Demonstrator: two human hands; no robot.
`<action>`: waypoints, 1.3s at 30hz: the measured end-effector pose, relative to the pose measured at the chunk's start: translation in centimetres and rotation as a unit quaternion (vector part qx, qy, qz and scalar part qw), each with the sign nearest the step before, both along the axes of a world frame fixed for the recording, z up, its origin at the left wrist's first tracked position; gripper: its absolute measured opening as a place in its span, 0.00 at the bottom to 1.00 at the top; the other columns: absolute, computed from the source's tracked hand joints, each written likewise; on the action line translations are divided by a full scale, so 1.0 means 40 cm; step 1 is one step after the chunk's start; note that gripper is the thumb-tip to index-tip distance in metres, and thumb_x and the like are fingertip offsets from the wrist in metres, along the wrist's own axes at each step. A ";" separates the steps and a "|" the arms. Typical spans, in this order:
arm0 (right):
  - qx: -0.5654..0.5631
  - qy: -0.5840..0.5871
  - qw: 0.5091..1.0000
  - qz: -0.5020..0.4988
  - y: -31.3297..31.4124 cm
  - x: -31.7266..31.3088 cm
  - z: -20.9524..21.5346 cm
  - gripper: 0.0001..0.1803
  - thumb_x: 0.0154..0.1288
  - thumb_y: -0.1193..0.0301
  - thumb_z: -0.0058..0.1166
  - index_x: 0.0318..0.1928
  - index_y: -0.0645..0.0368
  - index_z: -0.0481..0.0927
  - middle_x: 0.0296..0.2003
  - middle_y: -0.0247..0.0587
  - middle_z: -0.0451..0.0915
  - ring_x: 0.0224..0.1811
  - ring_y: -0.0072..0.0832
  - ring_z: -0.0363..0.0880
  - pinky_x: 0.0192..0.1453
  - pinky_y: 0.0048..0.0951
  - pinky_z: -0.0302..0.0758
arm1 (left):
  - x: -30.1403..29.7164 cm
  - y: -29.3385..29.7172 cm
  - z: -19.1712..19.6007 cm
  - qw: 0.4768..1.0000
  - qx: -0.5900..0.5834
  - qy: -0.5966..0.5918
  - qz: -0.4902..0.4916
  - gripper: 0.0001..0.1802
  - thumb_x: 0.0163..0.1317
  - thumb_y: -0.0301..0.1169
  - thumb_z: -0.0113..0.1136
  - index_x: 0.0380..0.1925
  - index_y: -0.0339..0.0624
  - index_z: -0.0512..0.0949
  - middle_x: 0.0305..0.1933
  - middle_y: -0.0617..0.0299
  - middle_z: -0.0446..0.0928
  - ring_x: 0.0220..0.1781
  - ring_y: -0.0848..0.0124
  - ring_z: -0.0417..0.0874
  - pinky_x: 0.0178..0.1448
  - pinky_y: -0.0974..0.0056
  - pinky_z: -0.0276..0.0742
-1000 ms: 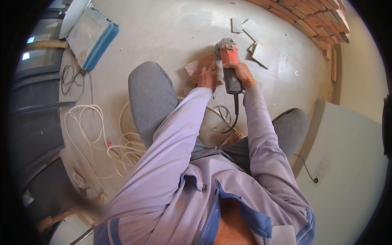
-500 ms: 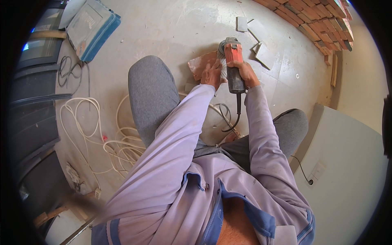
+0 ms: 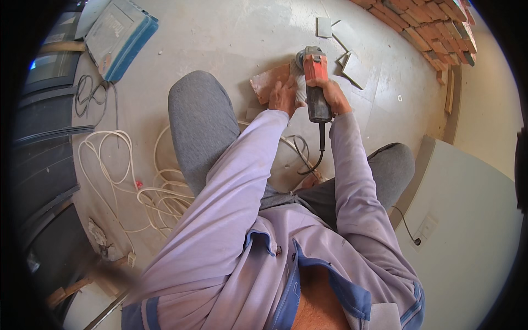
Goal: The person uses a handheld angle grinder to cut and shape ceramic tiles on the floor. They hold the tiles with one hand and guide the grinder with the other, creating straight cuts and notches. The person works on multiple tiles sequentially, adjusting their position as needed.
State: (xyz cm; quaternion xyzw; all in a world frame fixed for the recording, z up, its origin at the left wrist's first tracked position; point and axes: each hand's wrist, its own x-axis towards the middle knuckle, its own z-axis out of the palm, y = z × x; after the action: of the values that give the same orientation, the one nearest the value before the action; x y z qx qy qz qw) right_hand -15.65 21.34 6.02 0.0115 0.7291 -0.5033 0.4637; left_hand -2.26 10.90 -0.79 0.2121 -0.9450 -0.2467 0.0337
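My right hand is wrapped round the dark grip of an orange-and-black angle grinder, whose head points away from me and lies just above the floor. Its black cord runs back toward my legs. Close on its left, my left hand presses down and grips a light grey, streaked tile piece. The grinder's disc sits at the tile's far edge, mostly hidden, so whether it touches cannot be told. Under and left of my left hand lies a flat reddish slab.
Cut grey tile pieces lie beyond the grinder, with a brick stack at far right. Left are a blue-edged case and cream cable coils. A pale panel with a socket stands near right.
The whole view has shifted slightly. Both hands keep their holds on the grinder and the tile piece, with hardly any movement between them.
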 end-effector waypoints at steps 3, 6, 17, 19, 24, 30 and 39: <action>0.003 -0.002 1.000 -0.005 0.003 0.000 0.004 0.27 0.49 0.60 0.69 0.42 0.73 0.81 0.29 0.47 0.83 0.23 0.33 0.82 0.28 0.33 0.78 | -0.002 0.002 0.004 1.000 0.005 -0.012 0.005 0.40 0.43 0.42 0.82 0.58 0.42 0.80 0.71 0.61 0.72 0.57 0.54 0.78 0.61 0.57 0.80; -0.004 -0.010 1.000 -0.017 0.012 -0.003 0.002 0.27 0.50 0.60 0.69 0.43 0.72 0.81 0.30 0.46 0.83 0.24 0.32 0.82 0.29 0.33 0.78 | -0.005 0.002 0.006 1.000 0.006 -0.017 0.003 0.41 0.43 0.43 0.82 0.60 0.43 0.79 0.71 0.61 0.72 0.57 0.55 0.78 0.61 0.57 0.79; -0.004 -0.019 0.999 -0.032 0.048 -0.021 -0.004 0.26 0.51 0.60 0.69 0.44 0.70 0.81 0.30 0.43 0.82 0.25 0.31 0.81 0.31 0.33 0.77 | -0.008 0.002 -0.011 1.000 0.013 -0.024 0.006 0.42 0.43 0.46 0.83 0.61 0.49 0.81 0.72 0.58 0.73 0.57 0.53 0.80 0.66 0.57 0.77; -0.011 -0.015 0.999 -0.035 0.051 -0.017 0.001 0.27 0.51 0.60 0.68 0.44 0.70 0.81 0.30 0.43 0.82 0.26 0.31 0.81 0.31 0.33 0.77 | -0.007 -0.001 -0.017 1.000 0.004 -0.024 -0.001 0.42 0.43 0.46 0.83 0.61 0.49 0.81 0.72 0.57 0.73 0.59 0.52 0.79 0.67 0.56 0.77; -0.012 -0.021 0.998 -0.055 0.075 -0.027 -0.013 0.26 0.52 0.60 0.68 0.44 0.69 0.81 0.30 0.43 0.82 0.26 0.31 0.81 0.31 0.33 0.77 | -0.012 0.001 0.001 0.999 0.034 -0.042 0.006 0.42 0.44 0.45 0.83 0.62 0.46 0.80 0.72 0.55 0.72 0.68 0.48 0.74 0.71 0.54 0.73; -0.024 -0.038 0.997 -0.064 0.102 -0.049 -0.040 0.22 0.57 0.62 0.65 0.42 0.68 0.78 0.28 0.46 0.82 0.23 0.35 0.83 0.28 0.37 0.82 | -0.012 0.005 0.015 0.999 0.031 -0.036 0.011 0.43 0.45 0.44 0.82 0.62 0.41 0.79 0.74 0.54 0.71 0.74 0.47 0.69 0.75 0.54 0.70; -0.037 -0.021 0.996 -0.082 0.123 -0.041 -0.001 0.22 0.57 0.63 0.64 0.43 0.70 0.78 0.28 0.45 0.82 0.24 0.34 0.83 0.29 0.35 0.82 | -0.014 0.013 0.000 0.999 0.019 -0.036 0.021 0.43 0.46 0.47 0.82 0.63 0.41 0.79 0.73 0.56 0.72 0.69 0.49 0.74 0.71 0.55 0.73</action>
State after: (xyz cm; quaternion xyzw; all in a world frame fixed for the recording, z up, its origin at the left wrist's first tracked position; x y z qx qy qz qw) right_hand -17.30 26.25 5.98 0.0640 0.6966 -0.5662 0.4360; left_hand -2.82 11.44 -0.78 0.2409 -0.9362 -0.2560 0.0008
